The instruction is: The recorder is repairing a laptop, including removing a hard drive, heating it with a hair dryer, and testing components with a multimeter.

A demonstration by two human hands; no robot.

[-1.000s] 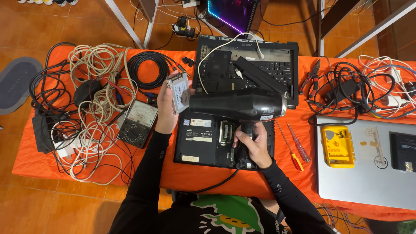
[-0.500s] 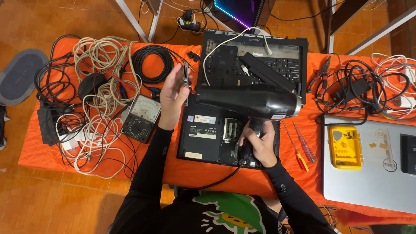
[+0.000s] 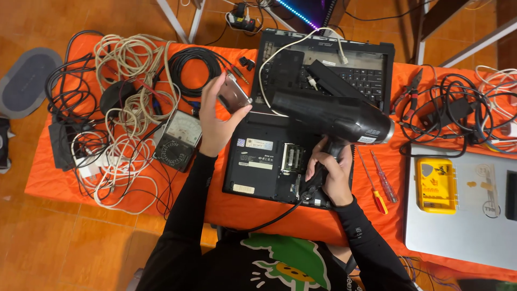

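1. The left hand (image 3: pixel 215 121) is clamped on a small flat metal drive (image 3: pixel 235 92), fingers along its edges, holding it tilted up off the counter (image 3: pixel 134 213) so its face meets the nozzle.
2. The right hand (image 3: pixel 331 172) is wrapped tight around the handle of a black heat gun (image 3: pixel 336 116), whose barrel points toward ten o'clock, straight at the drive; the two sit near each other but apart.
3. Under both hands lies an upturned black laptop base (image 3: pixel 269 161), a slot open in it, probably where the drive belongs.
4. At twelve o'clock rests a second opened laptop (image 3: pixel 366 70) with a white cable (image 3: pixel 280 51) draped over it.
5. At nine o'clock, a dial meter (image 3: pixel 180 141) sits among tangled cords (image 3: pixel 116 108), within easy reach.
6. At three o'clock, two screwdrivers (image 3: pixel 377 180) lie beside a yellow box (image 3: pixel 436 186) on a silver laptop (image 3: pixel 468 226); pliers (image 3: pixel 410 91) lie farther up.
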